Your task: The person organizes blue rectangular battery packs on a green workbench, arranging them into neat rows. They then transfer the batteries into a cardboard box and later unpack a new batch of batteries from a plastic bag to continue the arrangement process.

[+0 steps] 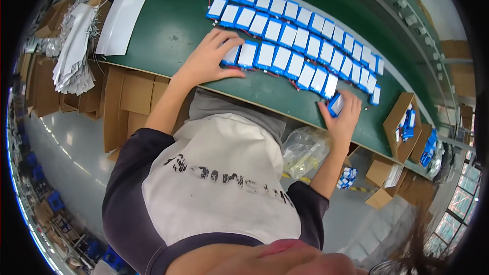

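Rows of blue battery packs [272, 30] with white labels on top and thin red leads lie on the green bench. My left hand [209, 60] is at the left end of the nearest row. Its fingers and thumb curve around the end battery pack [231, 56], which the fingers partly cover. At the right end of that row, my right hand [346, 114] grips another battery pack [336, 105] between thumb and fingers. This pack sits at an angle, close to the bench's front edge. Small connectors on the leads show between the rows.
An open cardboard box [395, 127] holding more blue packs stands on the bench at the right. White sheets [125, 18] lie at the bench's left end, beside bundled paper strips [76, 56]. Below the front edge are cardboard cartons [132, 89] and a clear plastic bag [305, 147].
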`<state>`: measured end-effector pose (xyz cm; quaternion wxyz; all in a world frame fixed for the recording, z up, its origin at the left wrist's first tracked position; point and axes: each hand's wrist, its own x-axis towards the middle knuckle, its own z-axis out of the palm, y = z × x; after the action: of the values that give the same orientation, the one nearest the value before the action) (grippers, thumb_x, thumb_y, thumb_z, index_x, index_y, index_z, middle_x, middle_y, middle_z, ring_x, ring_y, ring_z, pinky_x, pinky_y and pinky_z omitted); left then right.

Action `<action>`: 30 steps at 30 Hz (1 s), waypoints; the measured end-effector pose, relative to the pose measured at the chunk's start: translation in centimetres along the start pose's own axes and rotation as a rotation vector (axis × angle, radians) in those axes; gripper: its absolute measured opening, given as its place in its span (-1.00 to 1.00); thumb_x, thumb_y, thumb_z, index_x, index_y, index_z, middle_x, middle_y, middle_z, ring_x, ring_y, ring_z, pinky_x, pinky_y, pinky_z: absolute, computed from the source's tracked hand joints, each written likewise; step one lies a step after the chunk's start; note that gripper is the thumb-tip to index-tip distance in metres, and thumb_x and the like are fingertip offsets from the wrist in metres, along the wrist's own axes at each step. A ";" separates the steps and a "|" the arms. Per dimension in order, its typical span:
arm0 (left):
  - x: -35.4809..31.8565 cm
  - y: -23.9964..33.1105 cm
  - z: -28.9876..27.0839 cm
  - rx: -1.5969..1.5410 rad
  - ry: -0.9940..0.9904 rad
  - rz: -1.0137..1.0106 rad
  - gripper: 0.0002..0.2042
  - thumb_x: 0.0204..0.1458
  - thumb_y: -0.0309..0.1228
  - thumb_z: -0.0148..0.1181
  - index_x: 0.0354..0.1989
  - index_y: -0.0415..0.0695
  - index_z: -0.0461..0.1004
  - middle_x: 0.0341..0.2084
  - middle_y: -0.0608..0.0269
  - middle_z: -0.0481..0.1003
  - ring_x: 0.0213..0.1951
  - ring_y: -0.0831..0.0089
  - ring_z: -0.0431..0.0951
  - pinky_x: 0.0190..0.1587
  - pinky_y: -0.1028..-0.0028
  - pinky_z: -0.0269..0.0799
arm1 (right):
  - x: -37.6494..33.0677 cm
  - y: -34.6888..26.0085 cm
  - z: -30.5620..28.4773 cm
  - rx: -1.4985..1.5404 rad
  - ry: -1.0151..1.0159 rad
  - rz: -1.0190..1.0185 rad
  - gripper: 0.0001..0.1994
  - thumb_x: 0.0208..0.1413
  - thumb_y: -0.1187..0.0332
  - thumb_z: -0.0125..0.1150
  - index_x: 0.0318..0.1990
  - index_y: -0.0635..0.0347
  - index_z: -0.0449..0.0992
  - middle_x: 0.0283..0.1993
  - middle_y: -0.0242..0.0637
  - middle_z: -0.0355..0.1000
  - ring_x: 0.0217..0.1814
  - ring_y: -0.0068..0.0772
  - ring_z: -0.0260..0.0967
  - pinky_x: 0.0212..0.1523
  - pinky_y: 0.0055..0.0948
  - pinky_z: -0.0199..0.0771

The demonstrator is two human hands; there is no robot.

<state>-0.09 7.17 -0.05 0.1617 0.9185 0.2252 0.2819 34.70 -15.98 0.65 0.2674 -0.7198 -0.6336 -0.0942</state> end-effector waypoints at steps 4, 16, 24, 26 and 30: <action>0.0 0.4 -0.8 0.009 0.019 0.022 -0.33 -0.18 -0.21 0.65 0.17 -0.11 0.56 0.05 0.09 0.53 0.09 0.03 0.49 0.18 0.13 0.47 | -2.3 0.6 -1.3 0.056 0.071 -0.051 -0.49 -0.16 0.31 0.63 -0.02 0.24 0.56 -0.06 -0.07 0.54 -0.08 0.11 0.43 -0.02 -0.05 0.47; -0.8 -0.2 -2.8 -0.014 -0.073 0.064 -0.34 -0.21 -0.05 0.53 0.18 0.06 0.63 0.19 0.15 0.52 0.17 -0.05 0.43 0.26 -0.03 0.37 | 1.5 10.6 -3.1 0.075 0.493 0.124 -0.72 -0.03 0.53 0.41 -0.10 0.24 0.68 0.03 -0.09 0.58 0.10 -0.07 0.54 0.15 -0.22 0.54; 1.1 -0.2 -0.8 0.168 -0.142 0.133 -0.35 -0.13 -0.26 0.57 0.26 0.09 0.60 0.17 0.25 0.54 0.11 0.10 0.47 0.20 0.10 0.41 | 5.2 11.4 -2.4 0.210 0.052 0.246 -0.68 0.36 0.31 0.06 0.12 0.15 0.65 0.19 -0.14 0.55 0.26 -0.09 0.45 0.28 -0.24 0.40; 1.3 -0.9 -0.1 0.161 -0.119 0.119 -0.35 -0.12 -0.28 0.56 0.26 0.08 0.59 0.14 0.27 0.55 0.08 0.12 0.48 0.19 0.14 0.42 | 4.3 11.6 -2.1 0.148 0.060 0.236 -0.70 0.33 0.29 0.12 0.10 0.12 0.65 0.24 -0.15 0.52 0.28 -0.09 0.43 0.27 -0.23 0.40; 1.8 -0.5 -0.1 0.126 -0.084 0.117 -0.37 -0.13 -0.30 0.56 0.23 0.03 0.59 0.21 0.31 0.55 0.04 0.14 0.48 0.18 0.17 0.43 | 2.6 10.0 -2.4 0.020 0.063 0.235 -0.70 0.19 0.18 0.35 0.04 0.01 0.65 0.28 -0.20 0.50 0.27 -0.04 0.39 0.25 -0.17 0.41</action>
<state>1.01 8.52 0.61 0.0962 0.9495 0.1815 0.2373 45.30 -15.50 1.27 0.3035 -0.7831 -0.5370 -0.0787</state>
